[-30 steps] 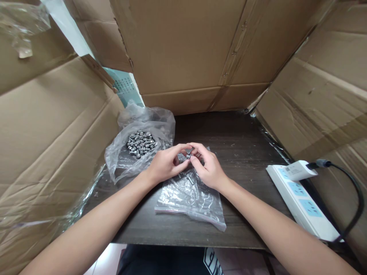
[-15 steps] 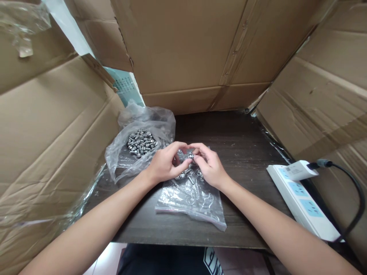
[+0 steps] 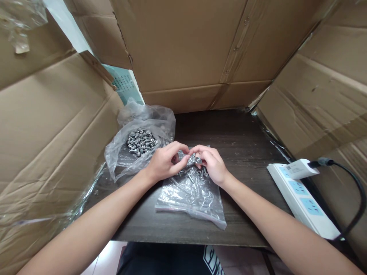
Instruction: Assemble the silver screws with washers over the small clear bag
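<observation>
My left hand (image 3: pixel 165 162) and my right hand (image 3: pixel 211 163) meet over the far end of a clear zip bag (image 3: pixel 191 196) that lies flat on the dark wooden table (image 3: pixel 229 133). Between the fingertips of both hands sits a small metal screw (image 3: pixel 196 159). A few loose metal screws (image 3: pixel 191 175) lie on the bag just below the fingers. To the left, an open crumpled plastic bag (image 3: pixel 120 154) holds a pile of several metal screws (image 3: pixel 141 138).
Cardboard walls stand at the left (image 3: pixel 51 126), back (image 3: pixel 189 49) and right (image 3: pixel 323 88) of the table. A white power strip (image 3: pixel 301 198) with a white plug (image 3: pixel 301 169) and black cable (image 3: pixel 355 202) lies at the right edge.
Both hands shifted slightly right and toward me over the zip bag, fingertips still pinched together. More loose screws show on the bag under the fingers.
</observation>
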A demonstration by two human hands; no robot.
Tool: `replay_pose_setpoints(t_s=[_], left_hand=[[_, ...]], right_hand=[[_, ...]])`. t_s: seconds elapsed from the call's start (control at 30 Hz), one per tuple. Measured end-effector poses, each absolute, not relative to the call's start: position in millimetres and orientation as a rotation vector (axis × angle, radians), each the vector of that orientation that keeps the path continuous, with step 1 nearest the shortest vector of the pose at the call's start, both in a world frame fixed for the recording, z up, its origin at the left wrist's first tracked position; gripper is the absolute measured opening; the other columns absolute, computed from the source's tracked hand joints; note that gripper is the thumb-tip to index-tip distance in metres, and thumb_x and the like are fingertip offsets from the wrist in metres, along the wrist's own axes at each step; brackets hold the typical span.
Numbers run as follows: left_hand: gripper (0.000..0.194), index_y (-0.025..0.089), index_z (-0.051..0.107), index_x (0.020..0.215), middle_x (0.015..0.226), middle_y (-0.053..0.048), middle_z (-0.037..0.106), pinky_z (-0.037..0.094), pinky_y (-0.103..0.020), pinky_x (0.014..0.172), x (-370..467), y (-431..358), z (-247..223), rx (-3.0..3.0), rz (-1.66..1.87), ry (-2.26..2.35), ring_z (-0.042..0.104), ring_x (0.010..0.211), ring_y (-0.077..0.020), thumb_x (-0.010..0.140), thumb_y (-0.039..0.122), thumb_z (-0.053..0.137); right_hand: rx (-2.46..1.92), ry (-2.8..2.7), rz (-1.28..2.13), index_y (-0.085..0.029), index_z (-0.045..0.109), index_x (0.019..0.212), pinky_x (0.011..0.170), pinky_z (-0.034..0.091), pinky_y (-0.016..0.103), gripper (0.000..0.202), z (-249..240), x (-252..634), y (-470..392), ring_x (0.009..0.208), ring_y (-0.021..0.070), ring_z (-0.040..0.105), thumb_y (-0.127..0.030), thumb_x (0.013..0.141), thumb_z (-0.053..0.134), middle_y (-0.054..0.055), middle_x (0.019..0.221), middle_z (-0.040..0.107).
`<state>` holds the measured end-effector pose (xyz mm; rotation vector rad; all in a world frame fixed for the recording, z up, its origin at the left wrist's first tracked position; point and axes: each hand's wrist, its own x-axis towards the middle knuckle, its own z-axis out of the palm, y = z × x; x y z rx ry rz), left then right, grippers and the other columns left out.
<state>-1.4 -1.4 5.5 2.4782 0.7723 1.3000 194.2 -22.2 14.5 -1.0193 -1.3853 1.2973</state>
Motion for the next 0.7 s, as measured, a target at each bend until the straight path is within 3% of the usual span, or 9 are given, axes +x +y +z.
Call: replay_pose_setpoints(t_s=[0.57, 0.7], left_hand=[[0.013, 0.017, 0.065, 0.107, 0.097, -0.004, 0.074, 0.049, -0.021, 0.054, -1.9, -2.6, 7.2, 2.468, 1.248, 0.767, 0.060, 0.053, -0.0068, 0.095, 0.023, 0.062], [0.014, 0.017, 0.065, 0.108, 0.095, -0.004, 0.074, 0.048, -0.021, 0.053, -1.5, -1.8, 6.1, 2.456, 1.253, 0.788, 0.060, 0.053, -0.0068, 0.096, 0.022, 0.063]], right_hand=[[-1.005, -1.187, 1.437, -0.017, 0.068, 0.070, 0.044, 0.031, 0.026, 0.020, 14.6, 190.7, -20.8, 0.045, 0.0104, 0.034, -0.033, 0.068, 0.056, -0.004, 0.051, 0.039], [-1.009, -1.212, 1.430, -0.017, 0.070, 0.071, 0.044, 0.031, 0.026, 0.024, 14.6, 191.1, -21.4, 0.046, 0.0105, 0.035, -0.034, 0.068, 0.053, -0.004, 0.052, 0.041]])
